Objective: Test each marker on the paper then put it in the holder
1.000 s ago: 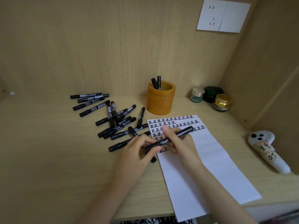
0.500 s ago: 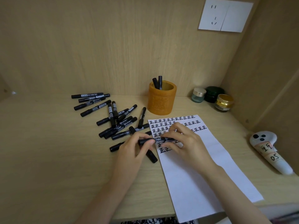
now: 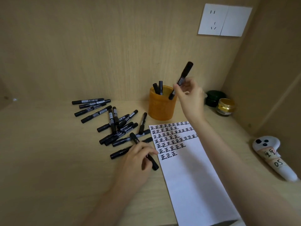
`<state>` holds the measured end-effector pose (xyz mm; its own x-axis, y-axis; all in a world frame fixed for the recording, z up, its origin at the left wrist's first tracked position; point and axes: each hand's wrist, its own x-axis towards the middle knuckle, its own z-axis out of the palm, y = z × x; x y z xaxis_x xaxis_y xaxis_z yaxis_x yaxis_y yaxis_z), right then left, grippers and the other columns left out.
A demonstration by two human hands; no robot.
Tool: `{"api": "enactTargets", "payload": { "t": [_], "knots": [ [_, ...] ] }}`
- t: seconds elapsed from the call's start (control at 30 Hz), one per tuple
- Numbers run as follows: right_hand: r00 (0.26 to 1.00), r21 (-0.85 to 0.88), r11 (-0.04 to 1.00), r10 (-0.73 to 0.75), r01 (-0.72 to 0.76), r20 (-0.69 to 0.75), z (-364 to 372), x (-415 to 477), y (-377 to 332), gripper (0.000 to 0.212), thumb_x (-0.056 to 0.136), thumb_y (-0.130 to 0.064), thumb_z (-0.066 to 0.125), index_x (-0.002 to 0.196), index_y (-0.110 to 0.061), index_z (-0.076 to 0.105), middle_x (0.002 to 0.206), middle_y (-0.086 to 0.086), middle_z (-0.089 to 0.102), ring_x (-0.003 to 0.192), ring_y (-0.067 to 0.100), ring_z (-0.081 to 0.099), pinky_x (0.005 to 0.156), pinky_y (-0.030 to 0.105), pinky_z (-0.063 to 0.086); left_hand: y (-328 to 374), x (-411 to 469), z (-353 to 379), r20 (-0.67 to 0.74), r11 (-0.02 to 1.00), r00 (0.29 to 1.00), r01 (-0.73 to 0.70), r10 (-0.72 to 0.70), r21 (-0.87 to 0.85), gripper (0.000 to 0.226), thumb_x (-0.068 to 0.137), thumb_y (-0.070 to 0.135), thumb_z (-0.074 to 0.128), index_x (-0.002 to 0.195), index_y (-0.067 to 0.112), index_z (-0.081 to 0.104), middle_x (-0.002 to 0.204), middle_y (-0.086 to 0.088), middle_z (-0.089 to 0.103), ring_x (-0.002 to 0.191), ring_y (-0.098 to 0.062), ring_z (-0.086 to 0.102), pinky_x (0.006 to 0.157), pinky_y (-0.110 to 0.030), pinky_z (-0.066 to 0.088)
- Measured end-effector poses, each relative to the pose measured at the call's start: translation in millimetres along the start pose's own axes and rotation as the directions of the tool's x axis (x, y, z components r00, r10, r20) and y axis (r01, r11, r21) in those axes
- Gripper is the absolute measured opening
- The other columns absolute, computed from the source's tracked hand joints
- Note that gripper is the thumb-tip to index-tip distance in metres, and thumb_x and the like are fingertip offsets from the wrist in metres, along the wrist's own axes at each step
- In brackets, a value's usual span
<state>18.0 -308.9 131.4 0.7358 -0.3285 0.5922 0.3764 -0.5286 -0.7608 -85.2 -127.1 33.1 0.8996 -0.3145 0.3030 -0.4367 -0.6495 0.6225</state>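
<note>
Head view: the tested marker (image 3: 183,79) is now up at the holder (image 3: 161,106), tilted, its lower end just over the right side of the rim. My right hand (image 3: 189,95) pinches its barrel between thumb and fingertips, the other fingers loosely spread. Half a second ago both hands held this marker low over the paper (image 3: 195,176), so the writing and capping look done and only the drop is left. I judge it is not yet released; whether the tip touches the rim I cannot tell.

The holder stands toward the back edge of the desk (image 3: 48,160), just behind the paper's far end, with two markers (image 3: 158,88) already in it. My left hand (image 3: 138,159) has let go and come down at the paper's left edge, fingers curled round the next marker (image 3: 154,163), which lies on the desk. That reads as the following cycle starting early.

Left of the paper the untested pile (image 3: 114,124) is large, so the task is far from finished. Small jars (image 3: 225,106) sit in the back right corner.
</note>
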Motion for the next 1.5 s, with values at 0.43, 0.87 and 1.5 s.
{"api": "enactTargets", "payload": {
  "t": [0.43, 0.87, 1.5],
  "knots": [
    [0.973, -0.513, 0.855, 0.175, -0.075, 0.149, 40, 41, 39, 0.032, 0.092, -0.040, 0.058, 0.108, -0.013, 0.067, 0.103, 0.007, 0.069, 0.115, 0.025, 0.055, 0.081, 0.039, 0.051, -7, 2, 6, 0.031, 0.990, 0.995, -0.101, 0.098, 0.101, 0.034, 0.086, 0.011, 0.057, 0.109, 0.035, 0.065, 0.110, 0.025, 0.050, 0.105, 0.003, 0.040, 0.093, -0.019, 0.037],
    [0.861, -0.228, 0.954, 0.276, -0.193, 0.426, 5, -53, 21, 0.027, 0.098, -0.033, 0.051, 0.090, -0.013, 0.067, 0.070, -0.002, 0.059, 0.048, -0.002, 0.046, 0.052, 0.015, 0.038, -6, 0, 7, 0.024, 0.995, 0.996, -0.082, 0.081, 0.047, 0.025, 0.087, 0.013, 0.055, 0.101, 0.033, 0.062, 0.110, 0.026, 0.046, 0.107, 0.007, 0.042, 0.098, -0.018, 0.036],
    [0.654, 0.119, 0.803, 0.378, -0.584, 0.656, 1, -97, 14, 0.022, 0.093, -0.017, 0.061, 0.074, -0.011, 0.053, 0.045, -0.003, 0.050, 0.034, 0.005, 0.037, 0.037, 0.014, 0.029, -1, 0, 5, -0.118, 0.981, 0.991, -0.089, 0.069, -0.171, 0.027, 0.081, 0.006, 0.066, 0.094, 0.028, 0.056, 0.109, 0.023, 0.046, 0.095, 0.004, 0.053, 0.082, -0.010, 0.043]
  ]
}}
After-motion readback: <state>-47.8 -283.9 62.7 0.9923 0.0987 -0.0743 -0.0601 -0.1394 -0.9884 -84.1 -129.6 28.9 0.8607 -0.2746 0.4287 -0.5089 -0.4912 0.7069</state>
